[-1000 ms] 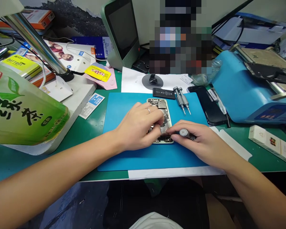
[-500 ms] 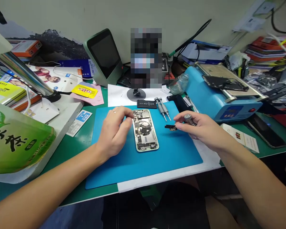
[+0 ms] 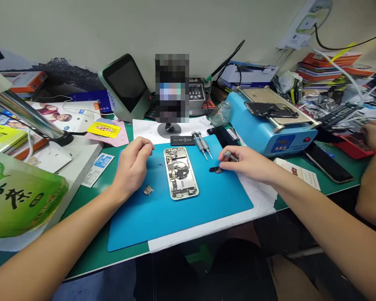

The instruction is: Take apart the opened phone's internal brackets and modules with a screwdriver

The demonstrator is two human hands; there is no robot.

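An opened phone (image 3: 183, 175) lies on the blue mat (image 3: 181, 225), its inner boards and a round coil showing. My left hand (image 3: 133, 165) is curled closed to its left, apart from the phone, with nothing visible in the fingers. A small metal phone part (image 3: 148, 190) and tiny dark bits (image 3: 160, 164) lie beside that hand. My right hand (image 3: 242, 161) has a screwdriver (image 3: 231, 156) tucked in it, only the silver end showing. Its fingertips are at a small black phone part (image 3: 215, 169) right of the phone; whether they still grip it I cannot tell.
Behind the phone lie a battery (image 3: 182, 140) and two screwdrivers (image 3: 202, 145). A blue heating machine (image 3: 266, 125) carries a phone screen (image 3: 271, 110). A glass jar (image 3: 221, 113) stands beside it. At left is a green bag (image 3: 21, 194). Another person's arm (image 3: 374, 175) reaches in at right.
My left hand has moved away from the phone's upper left edge, uncovering the small metal part and dark bits. My right hand has lowered the black part toward the mat. The view has shifted.
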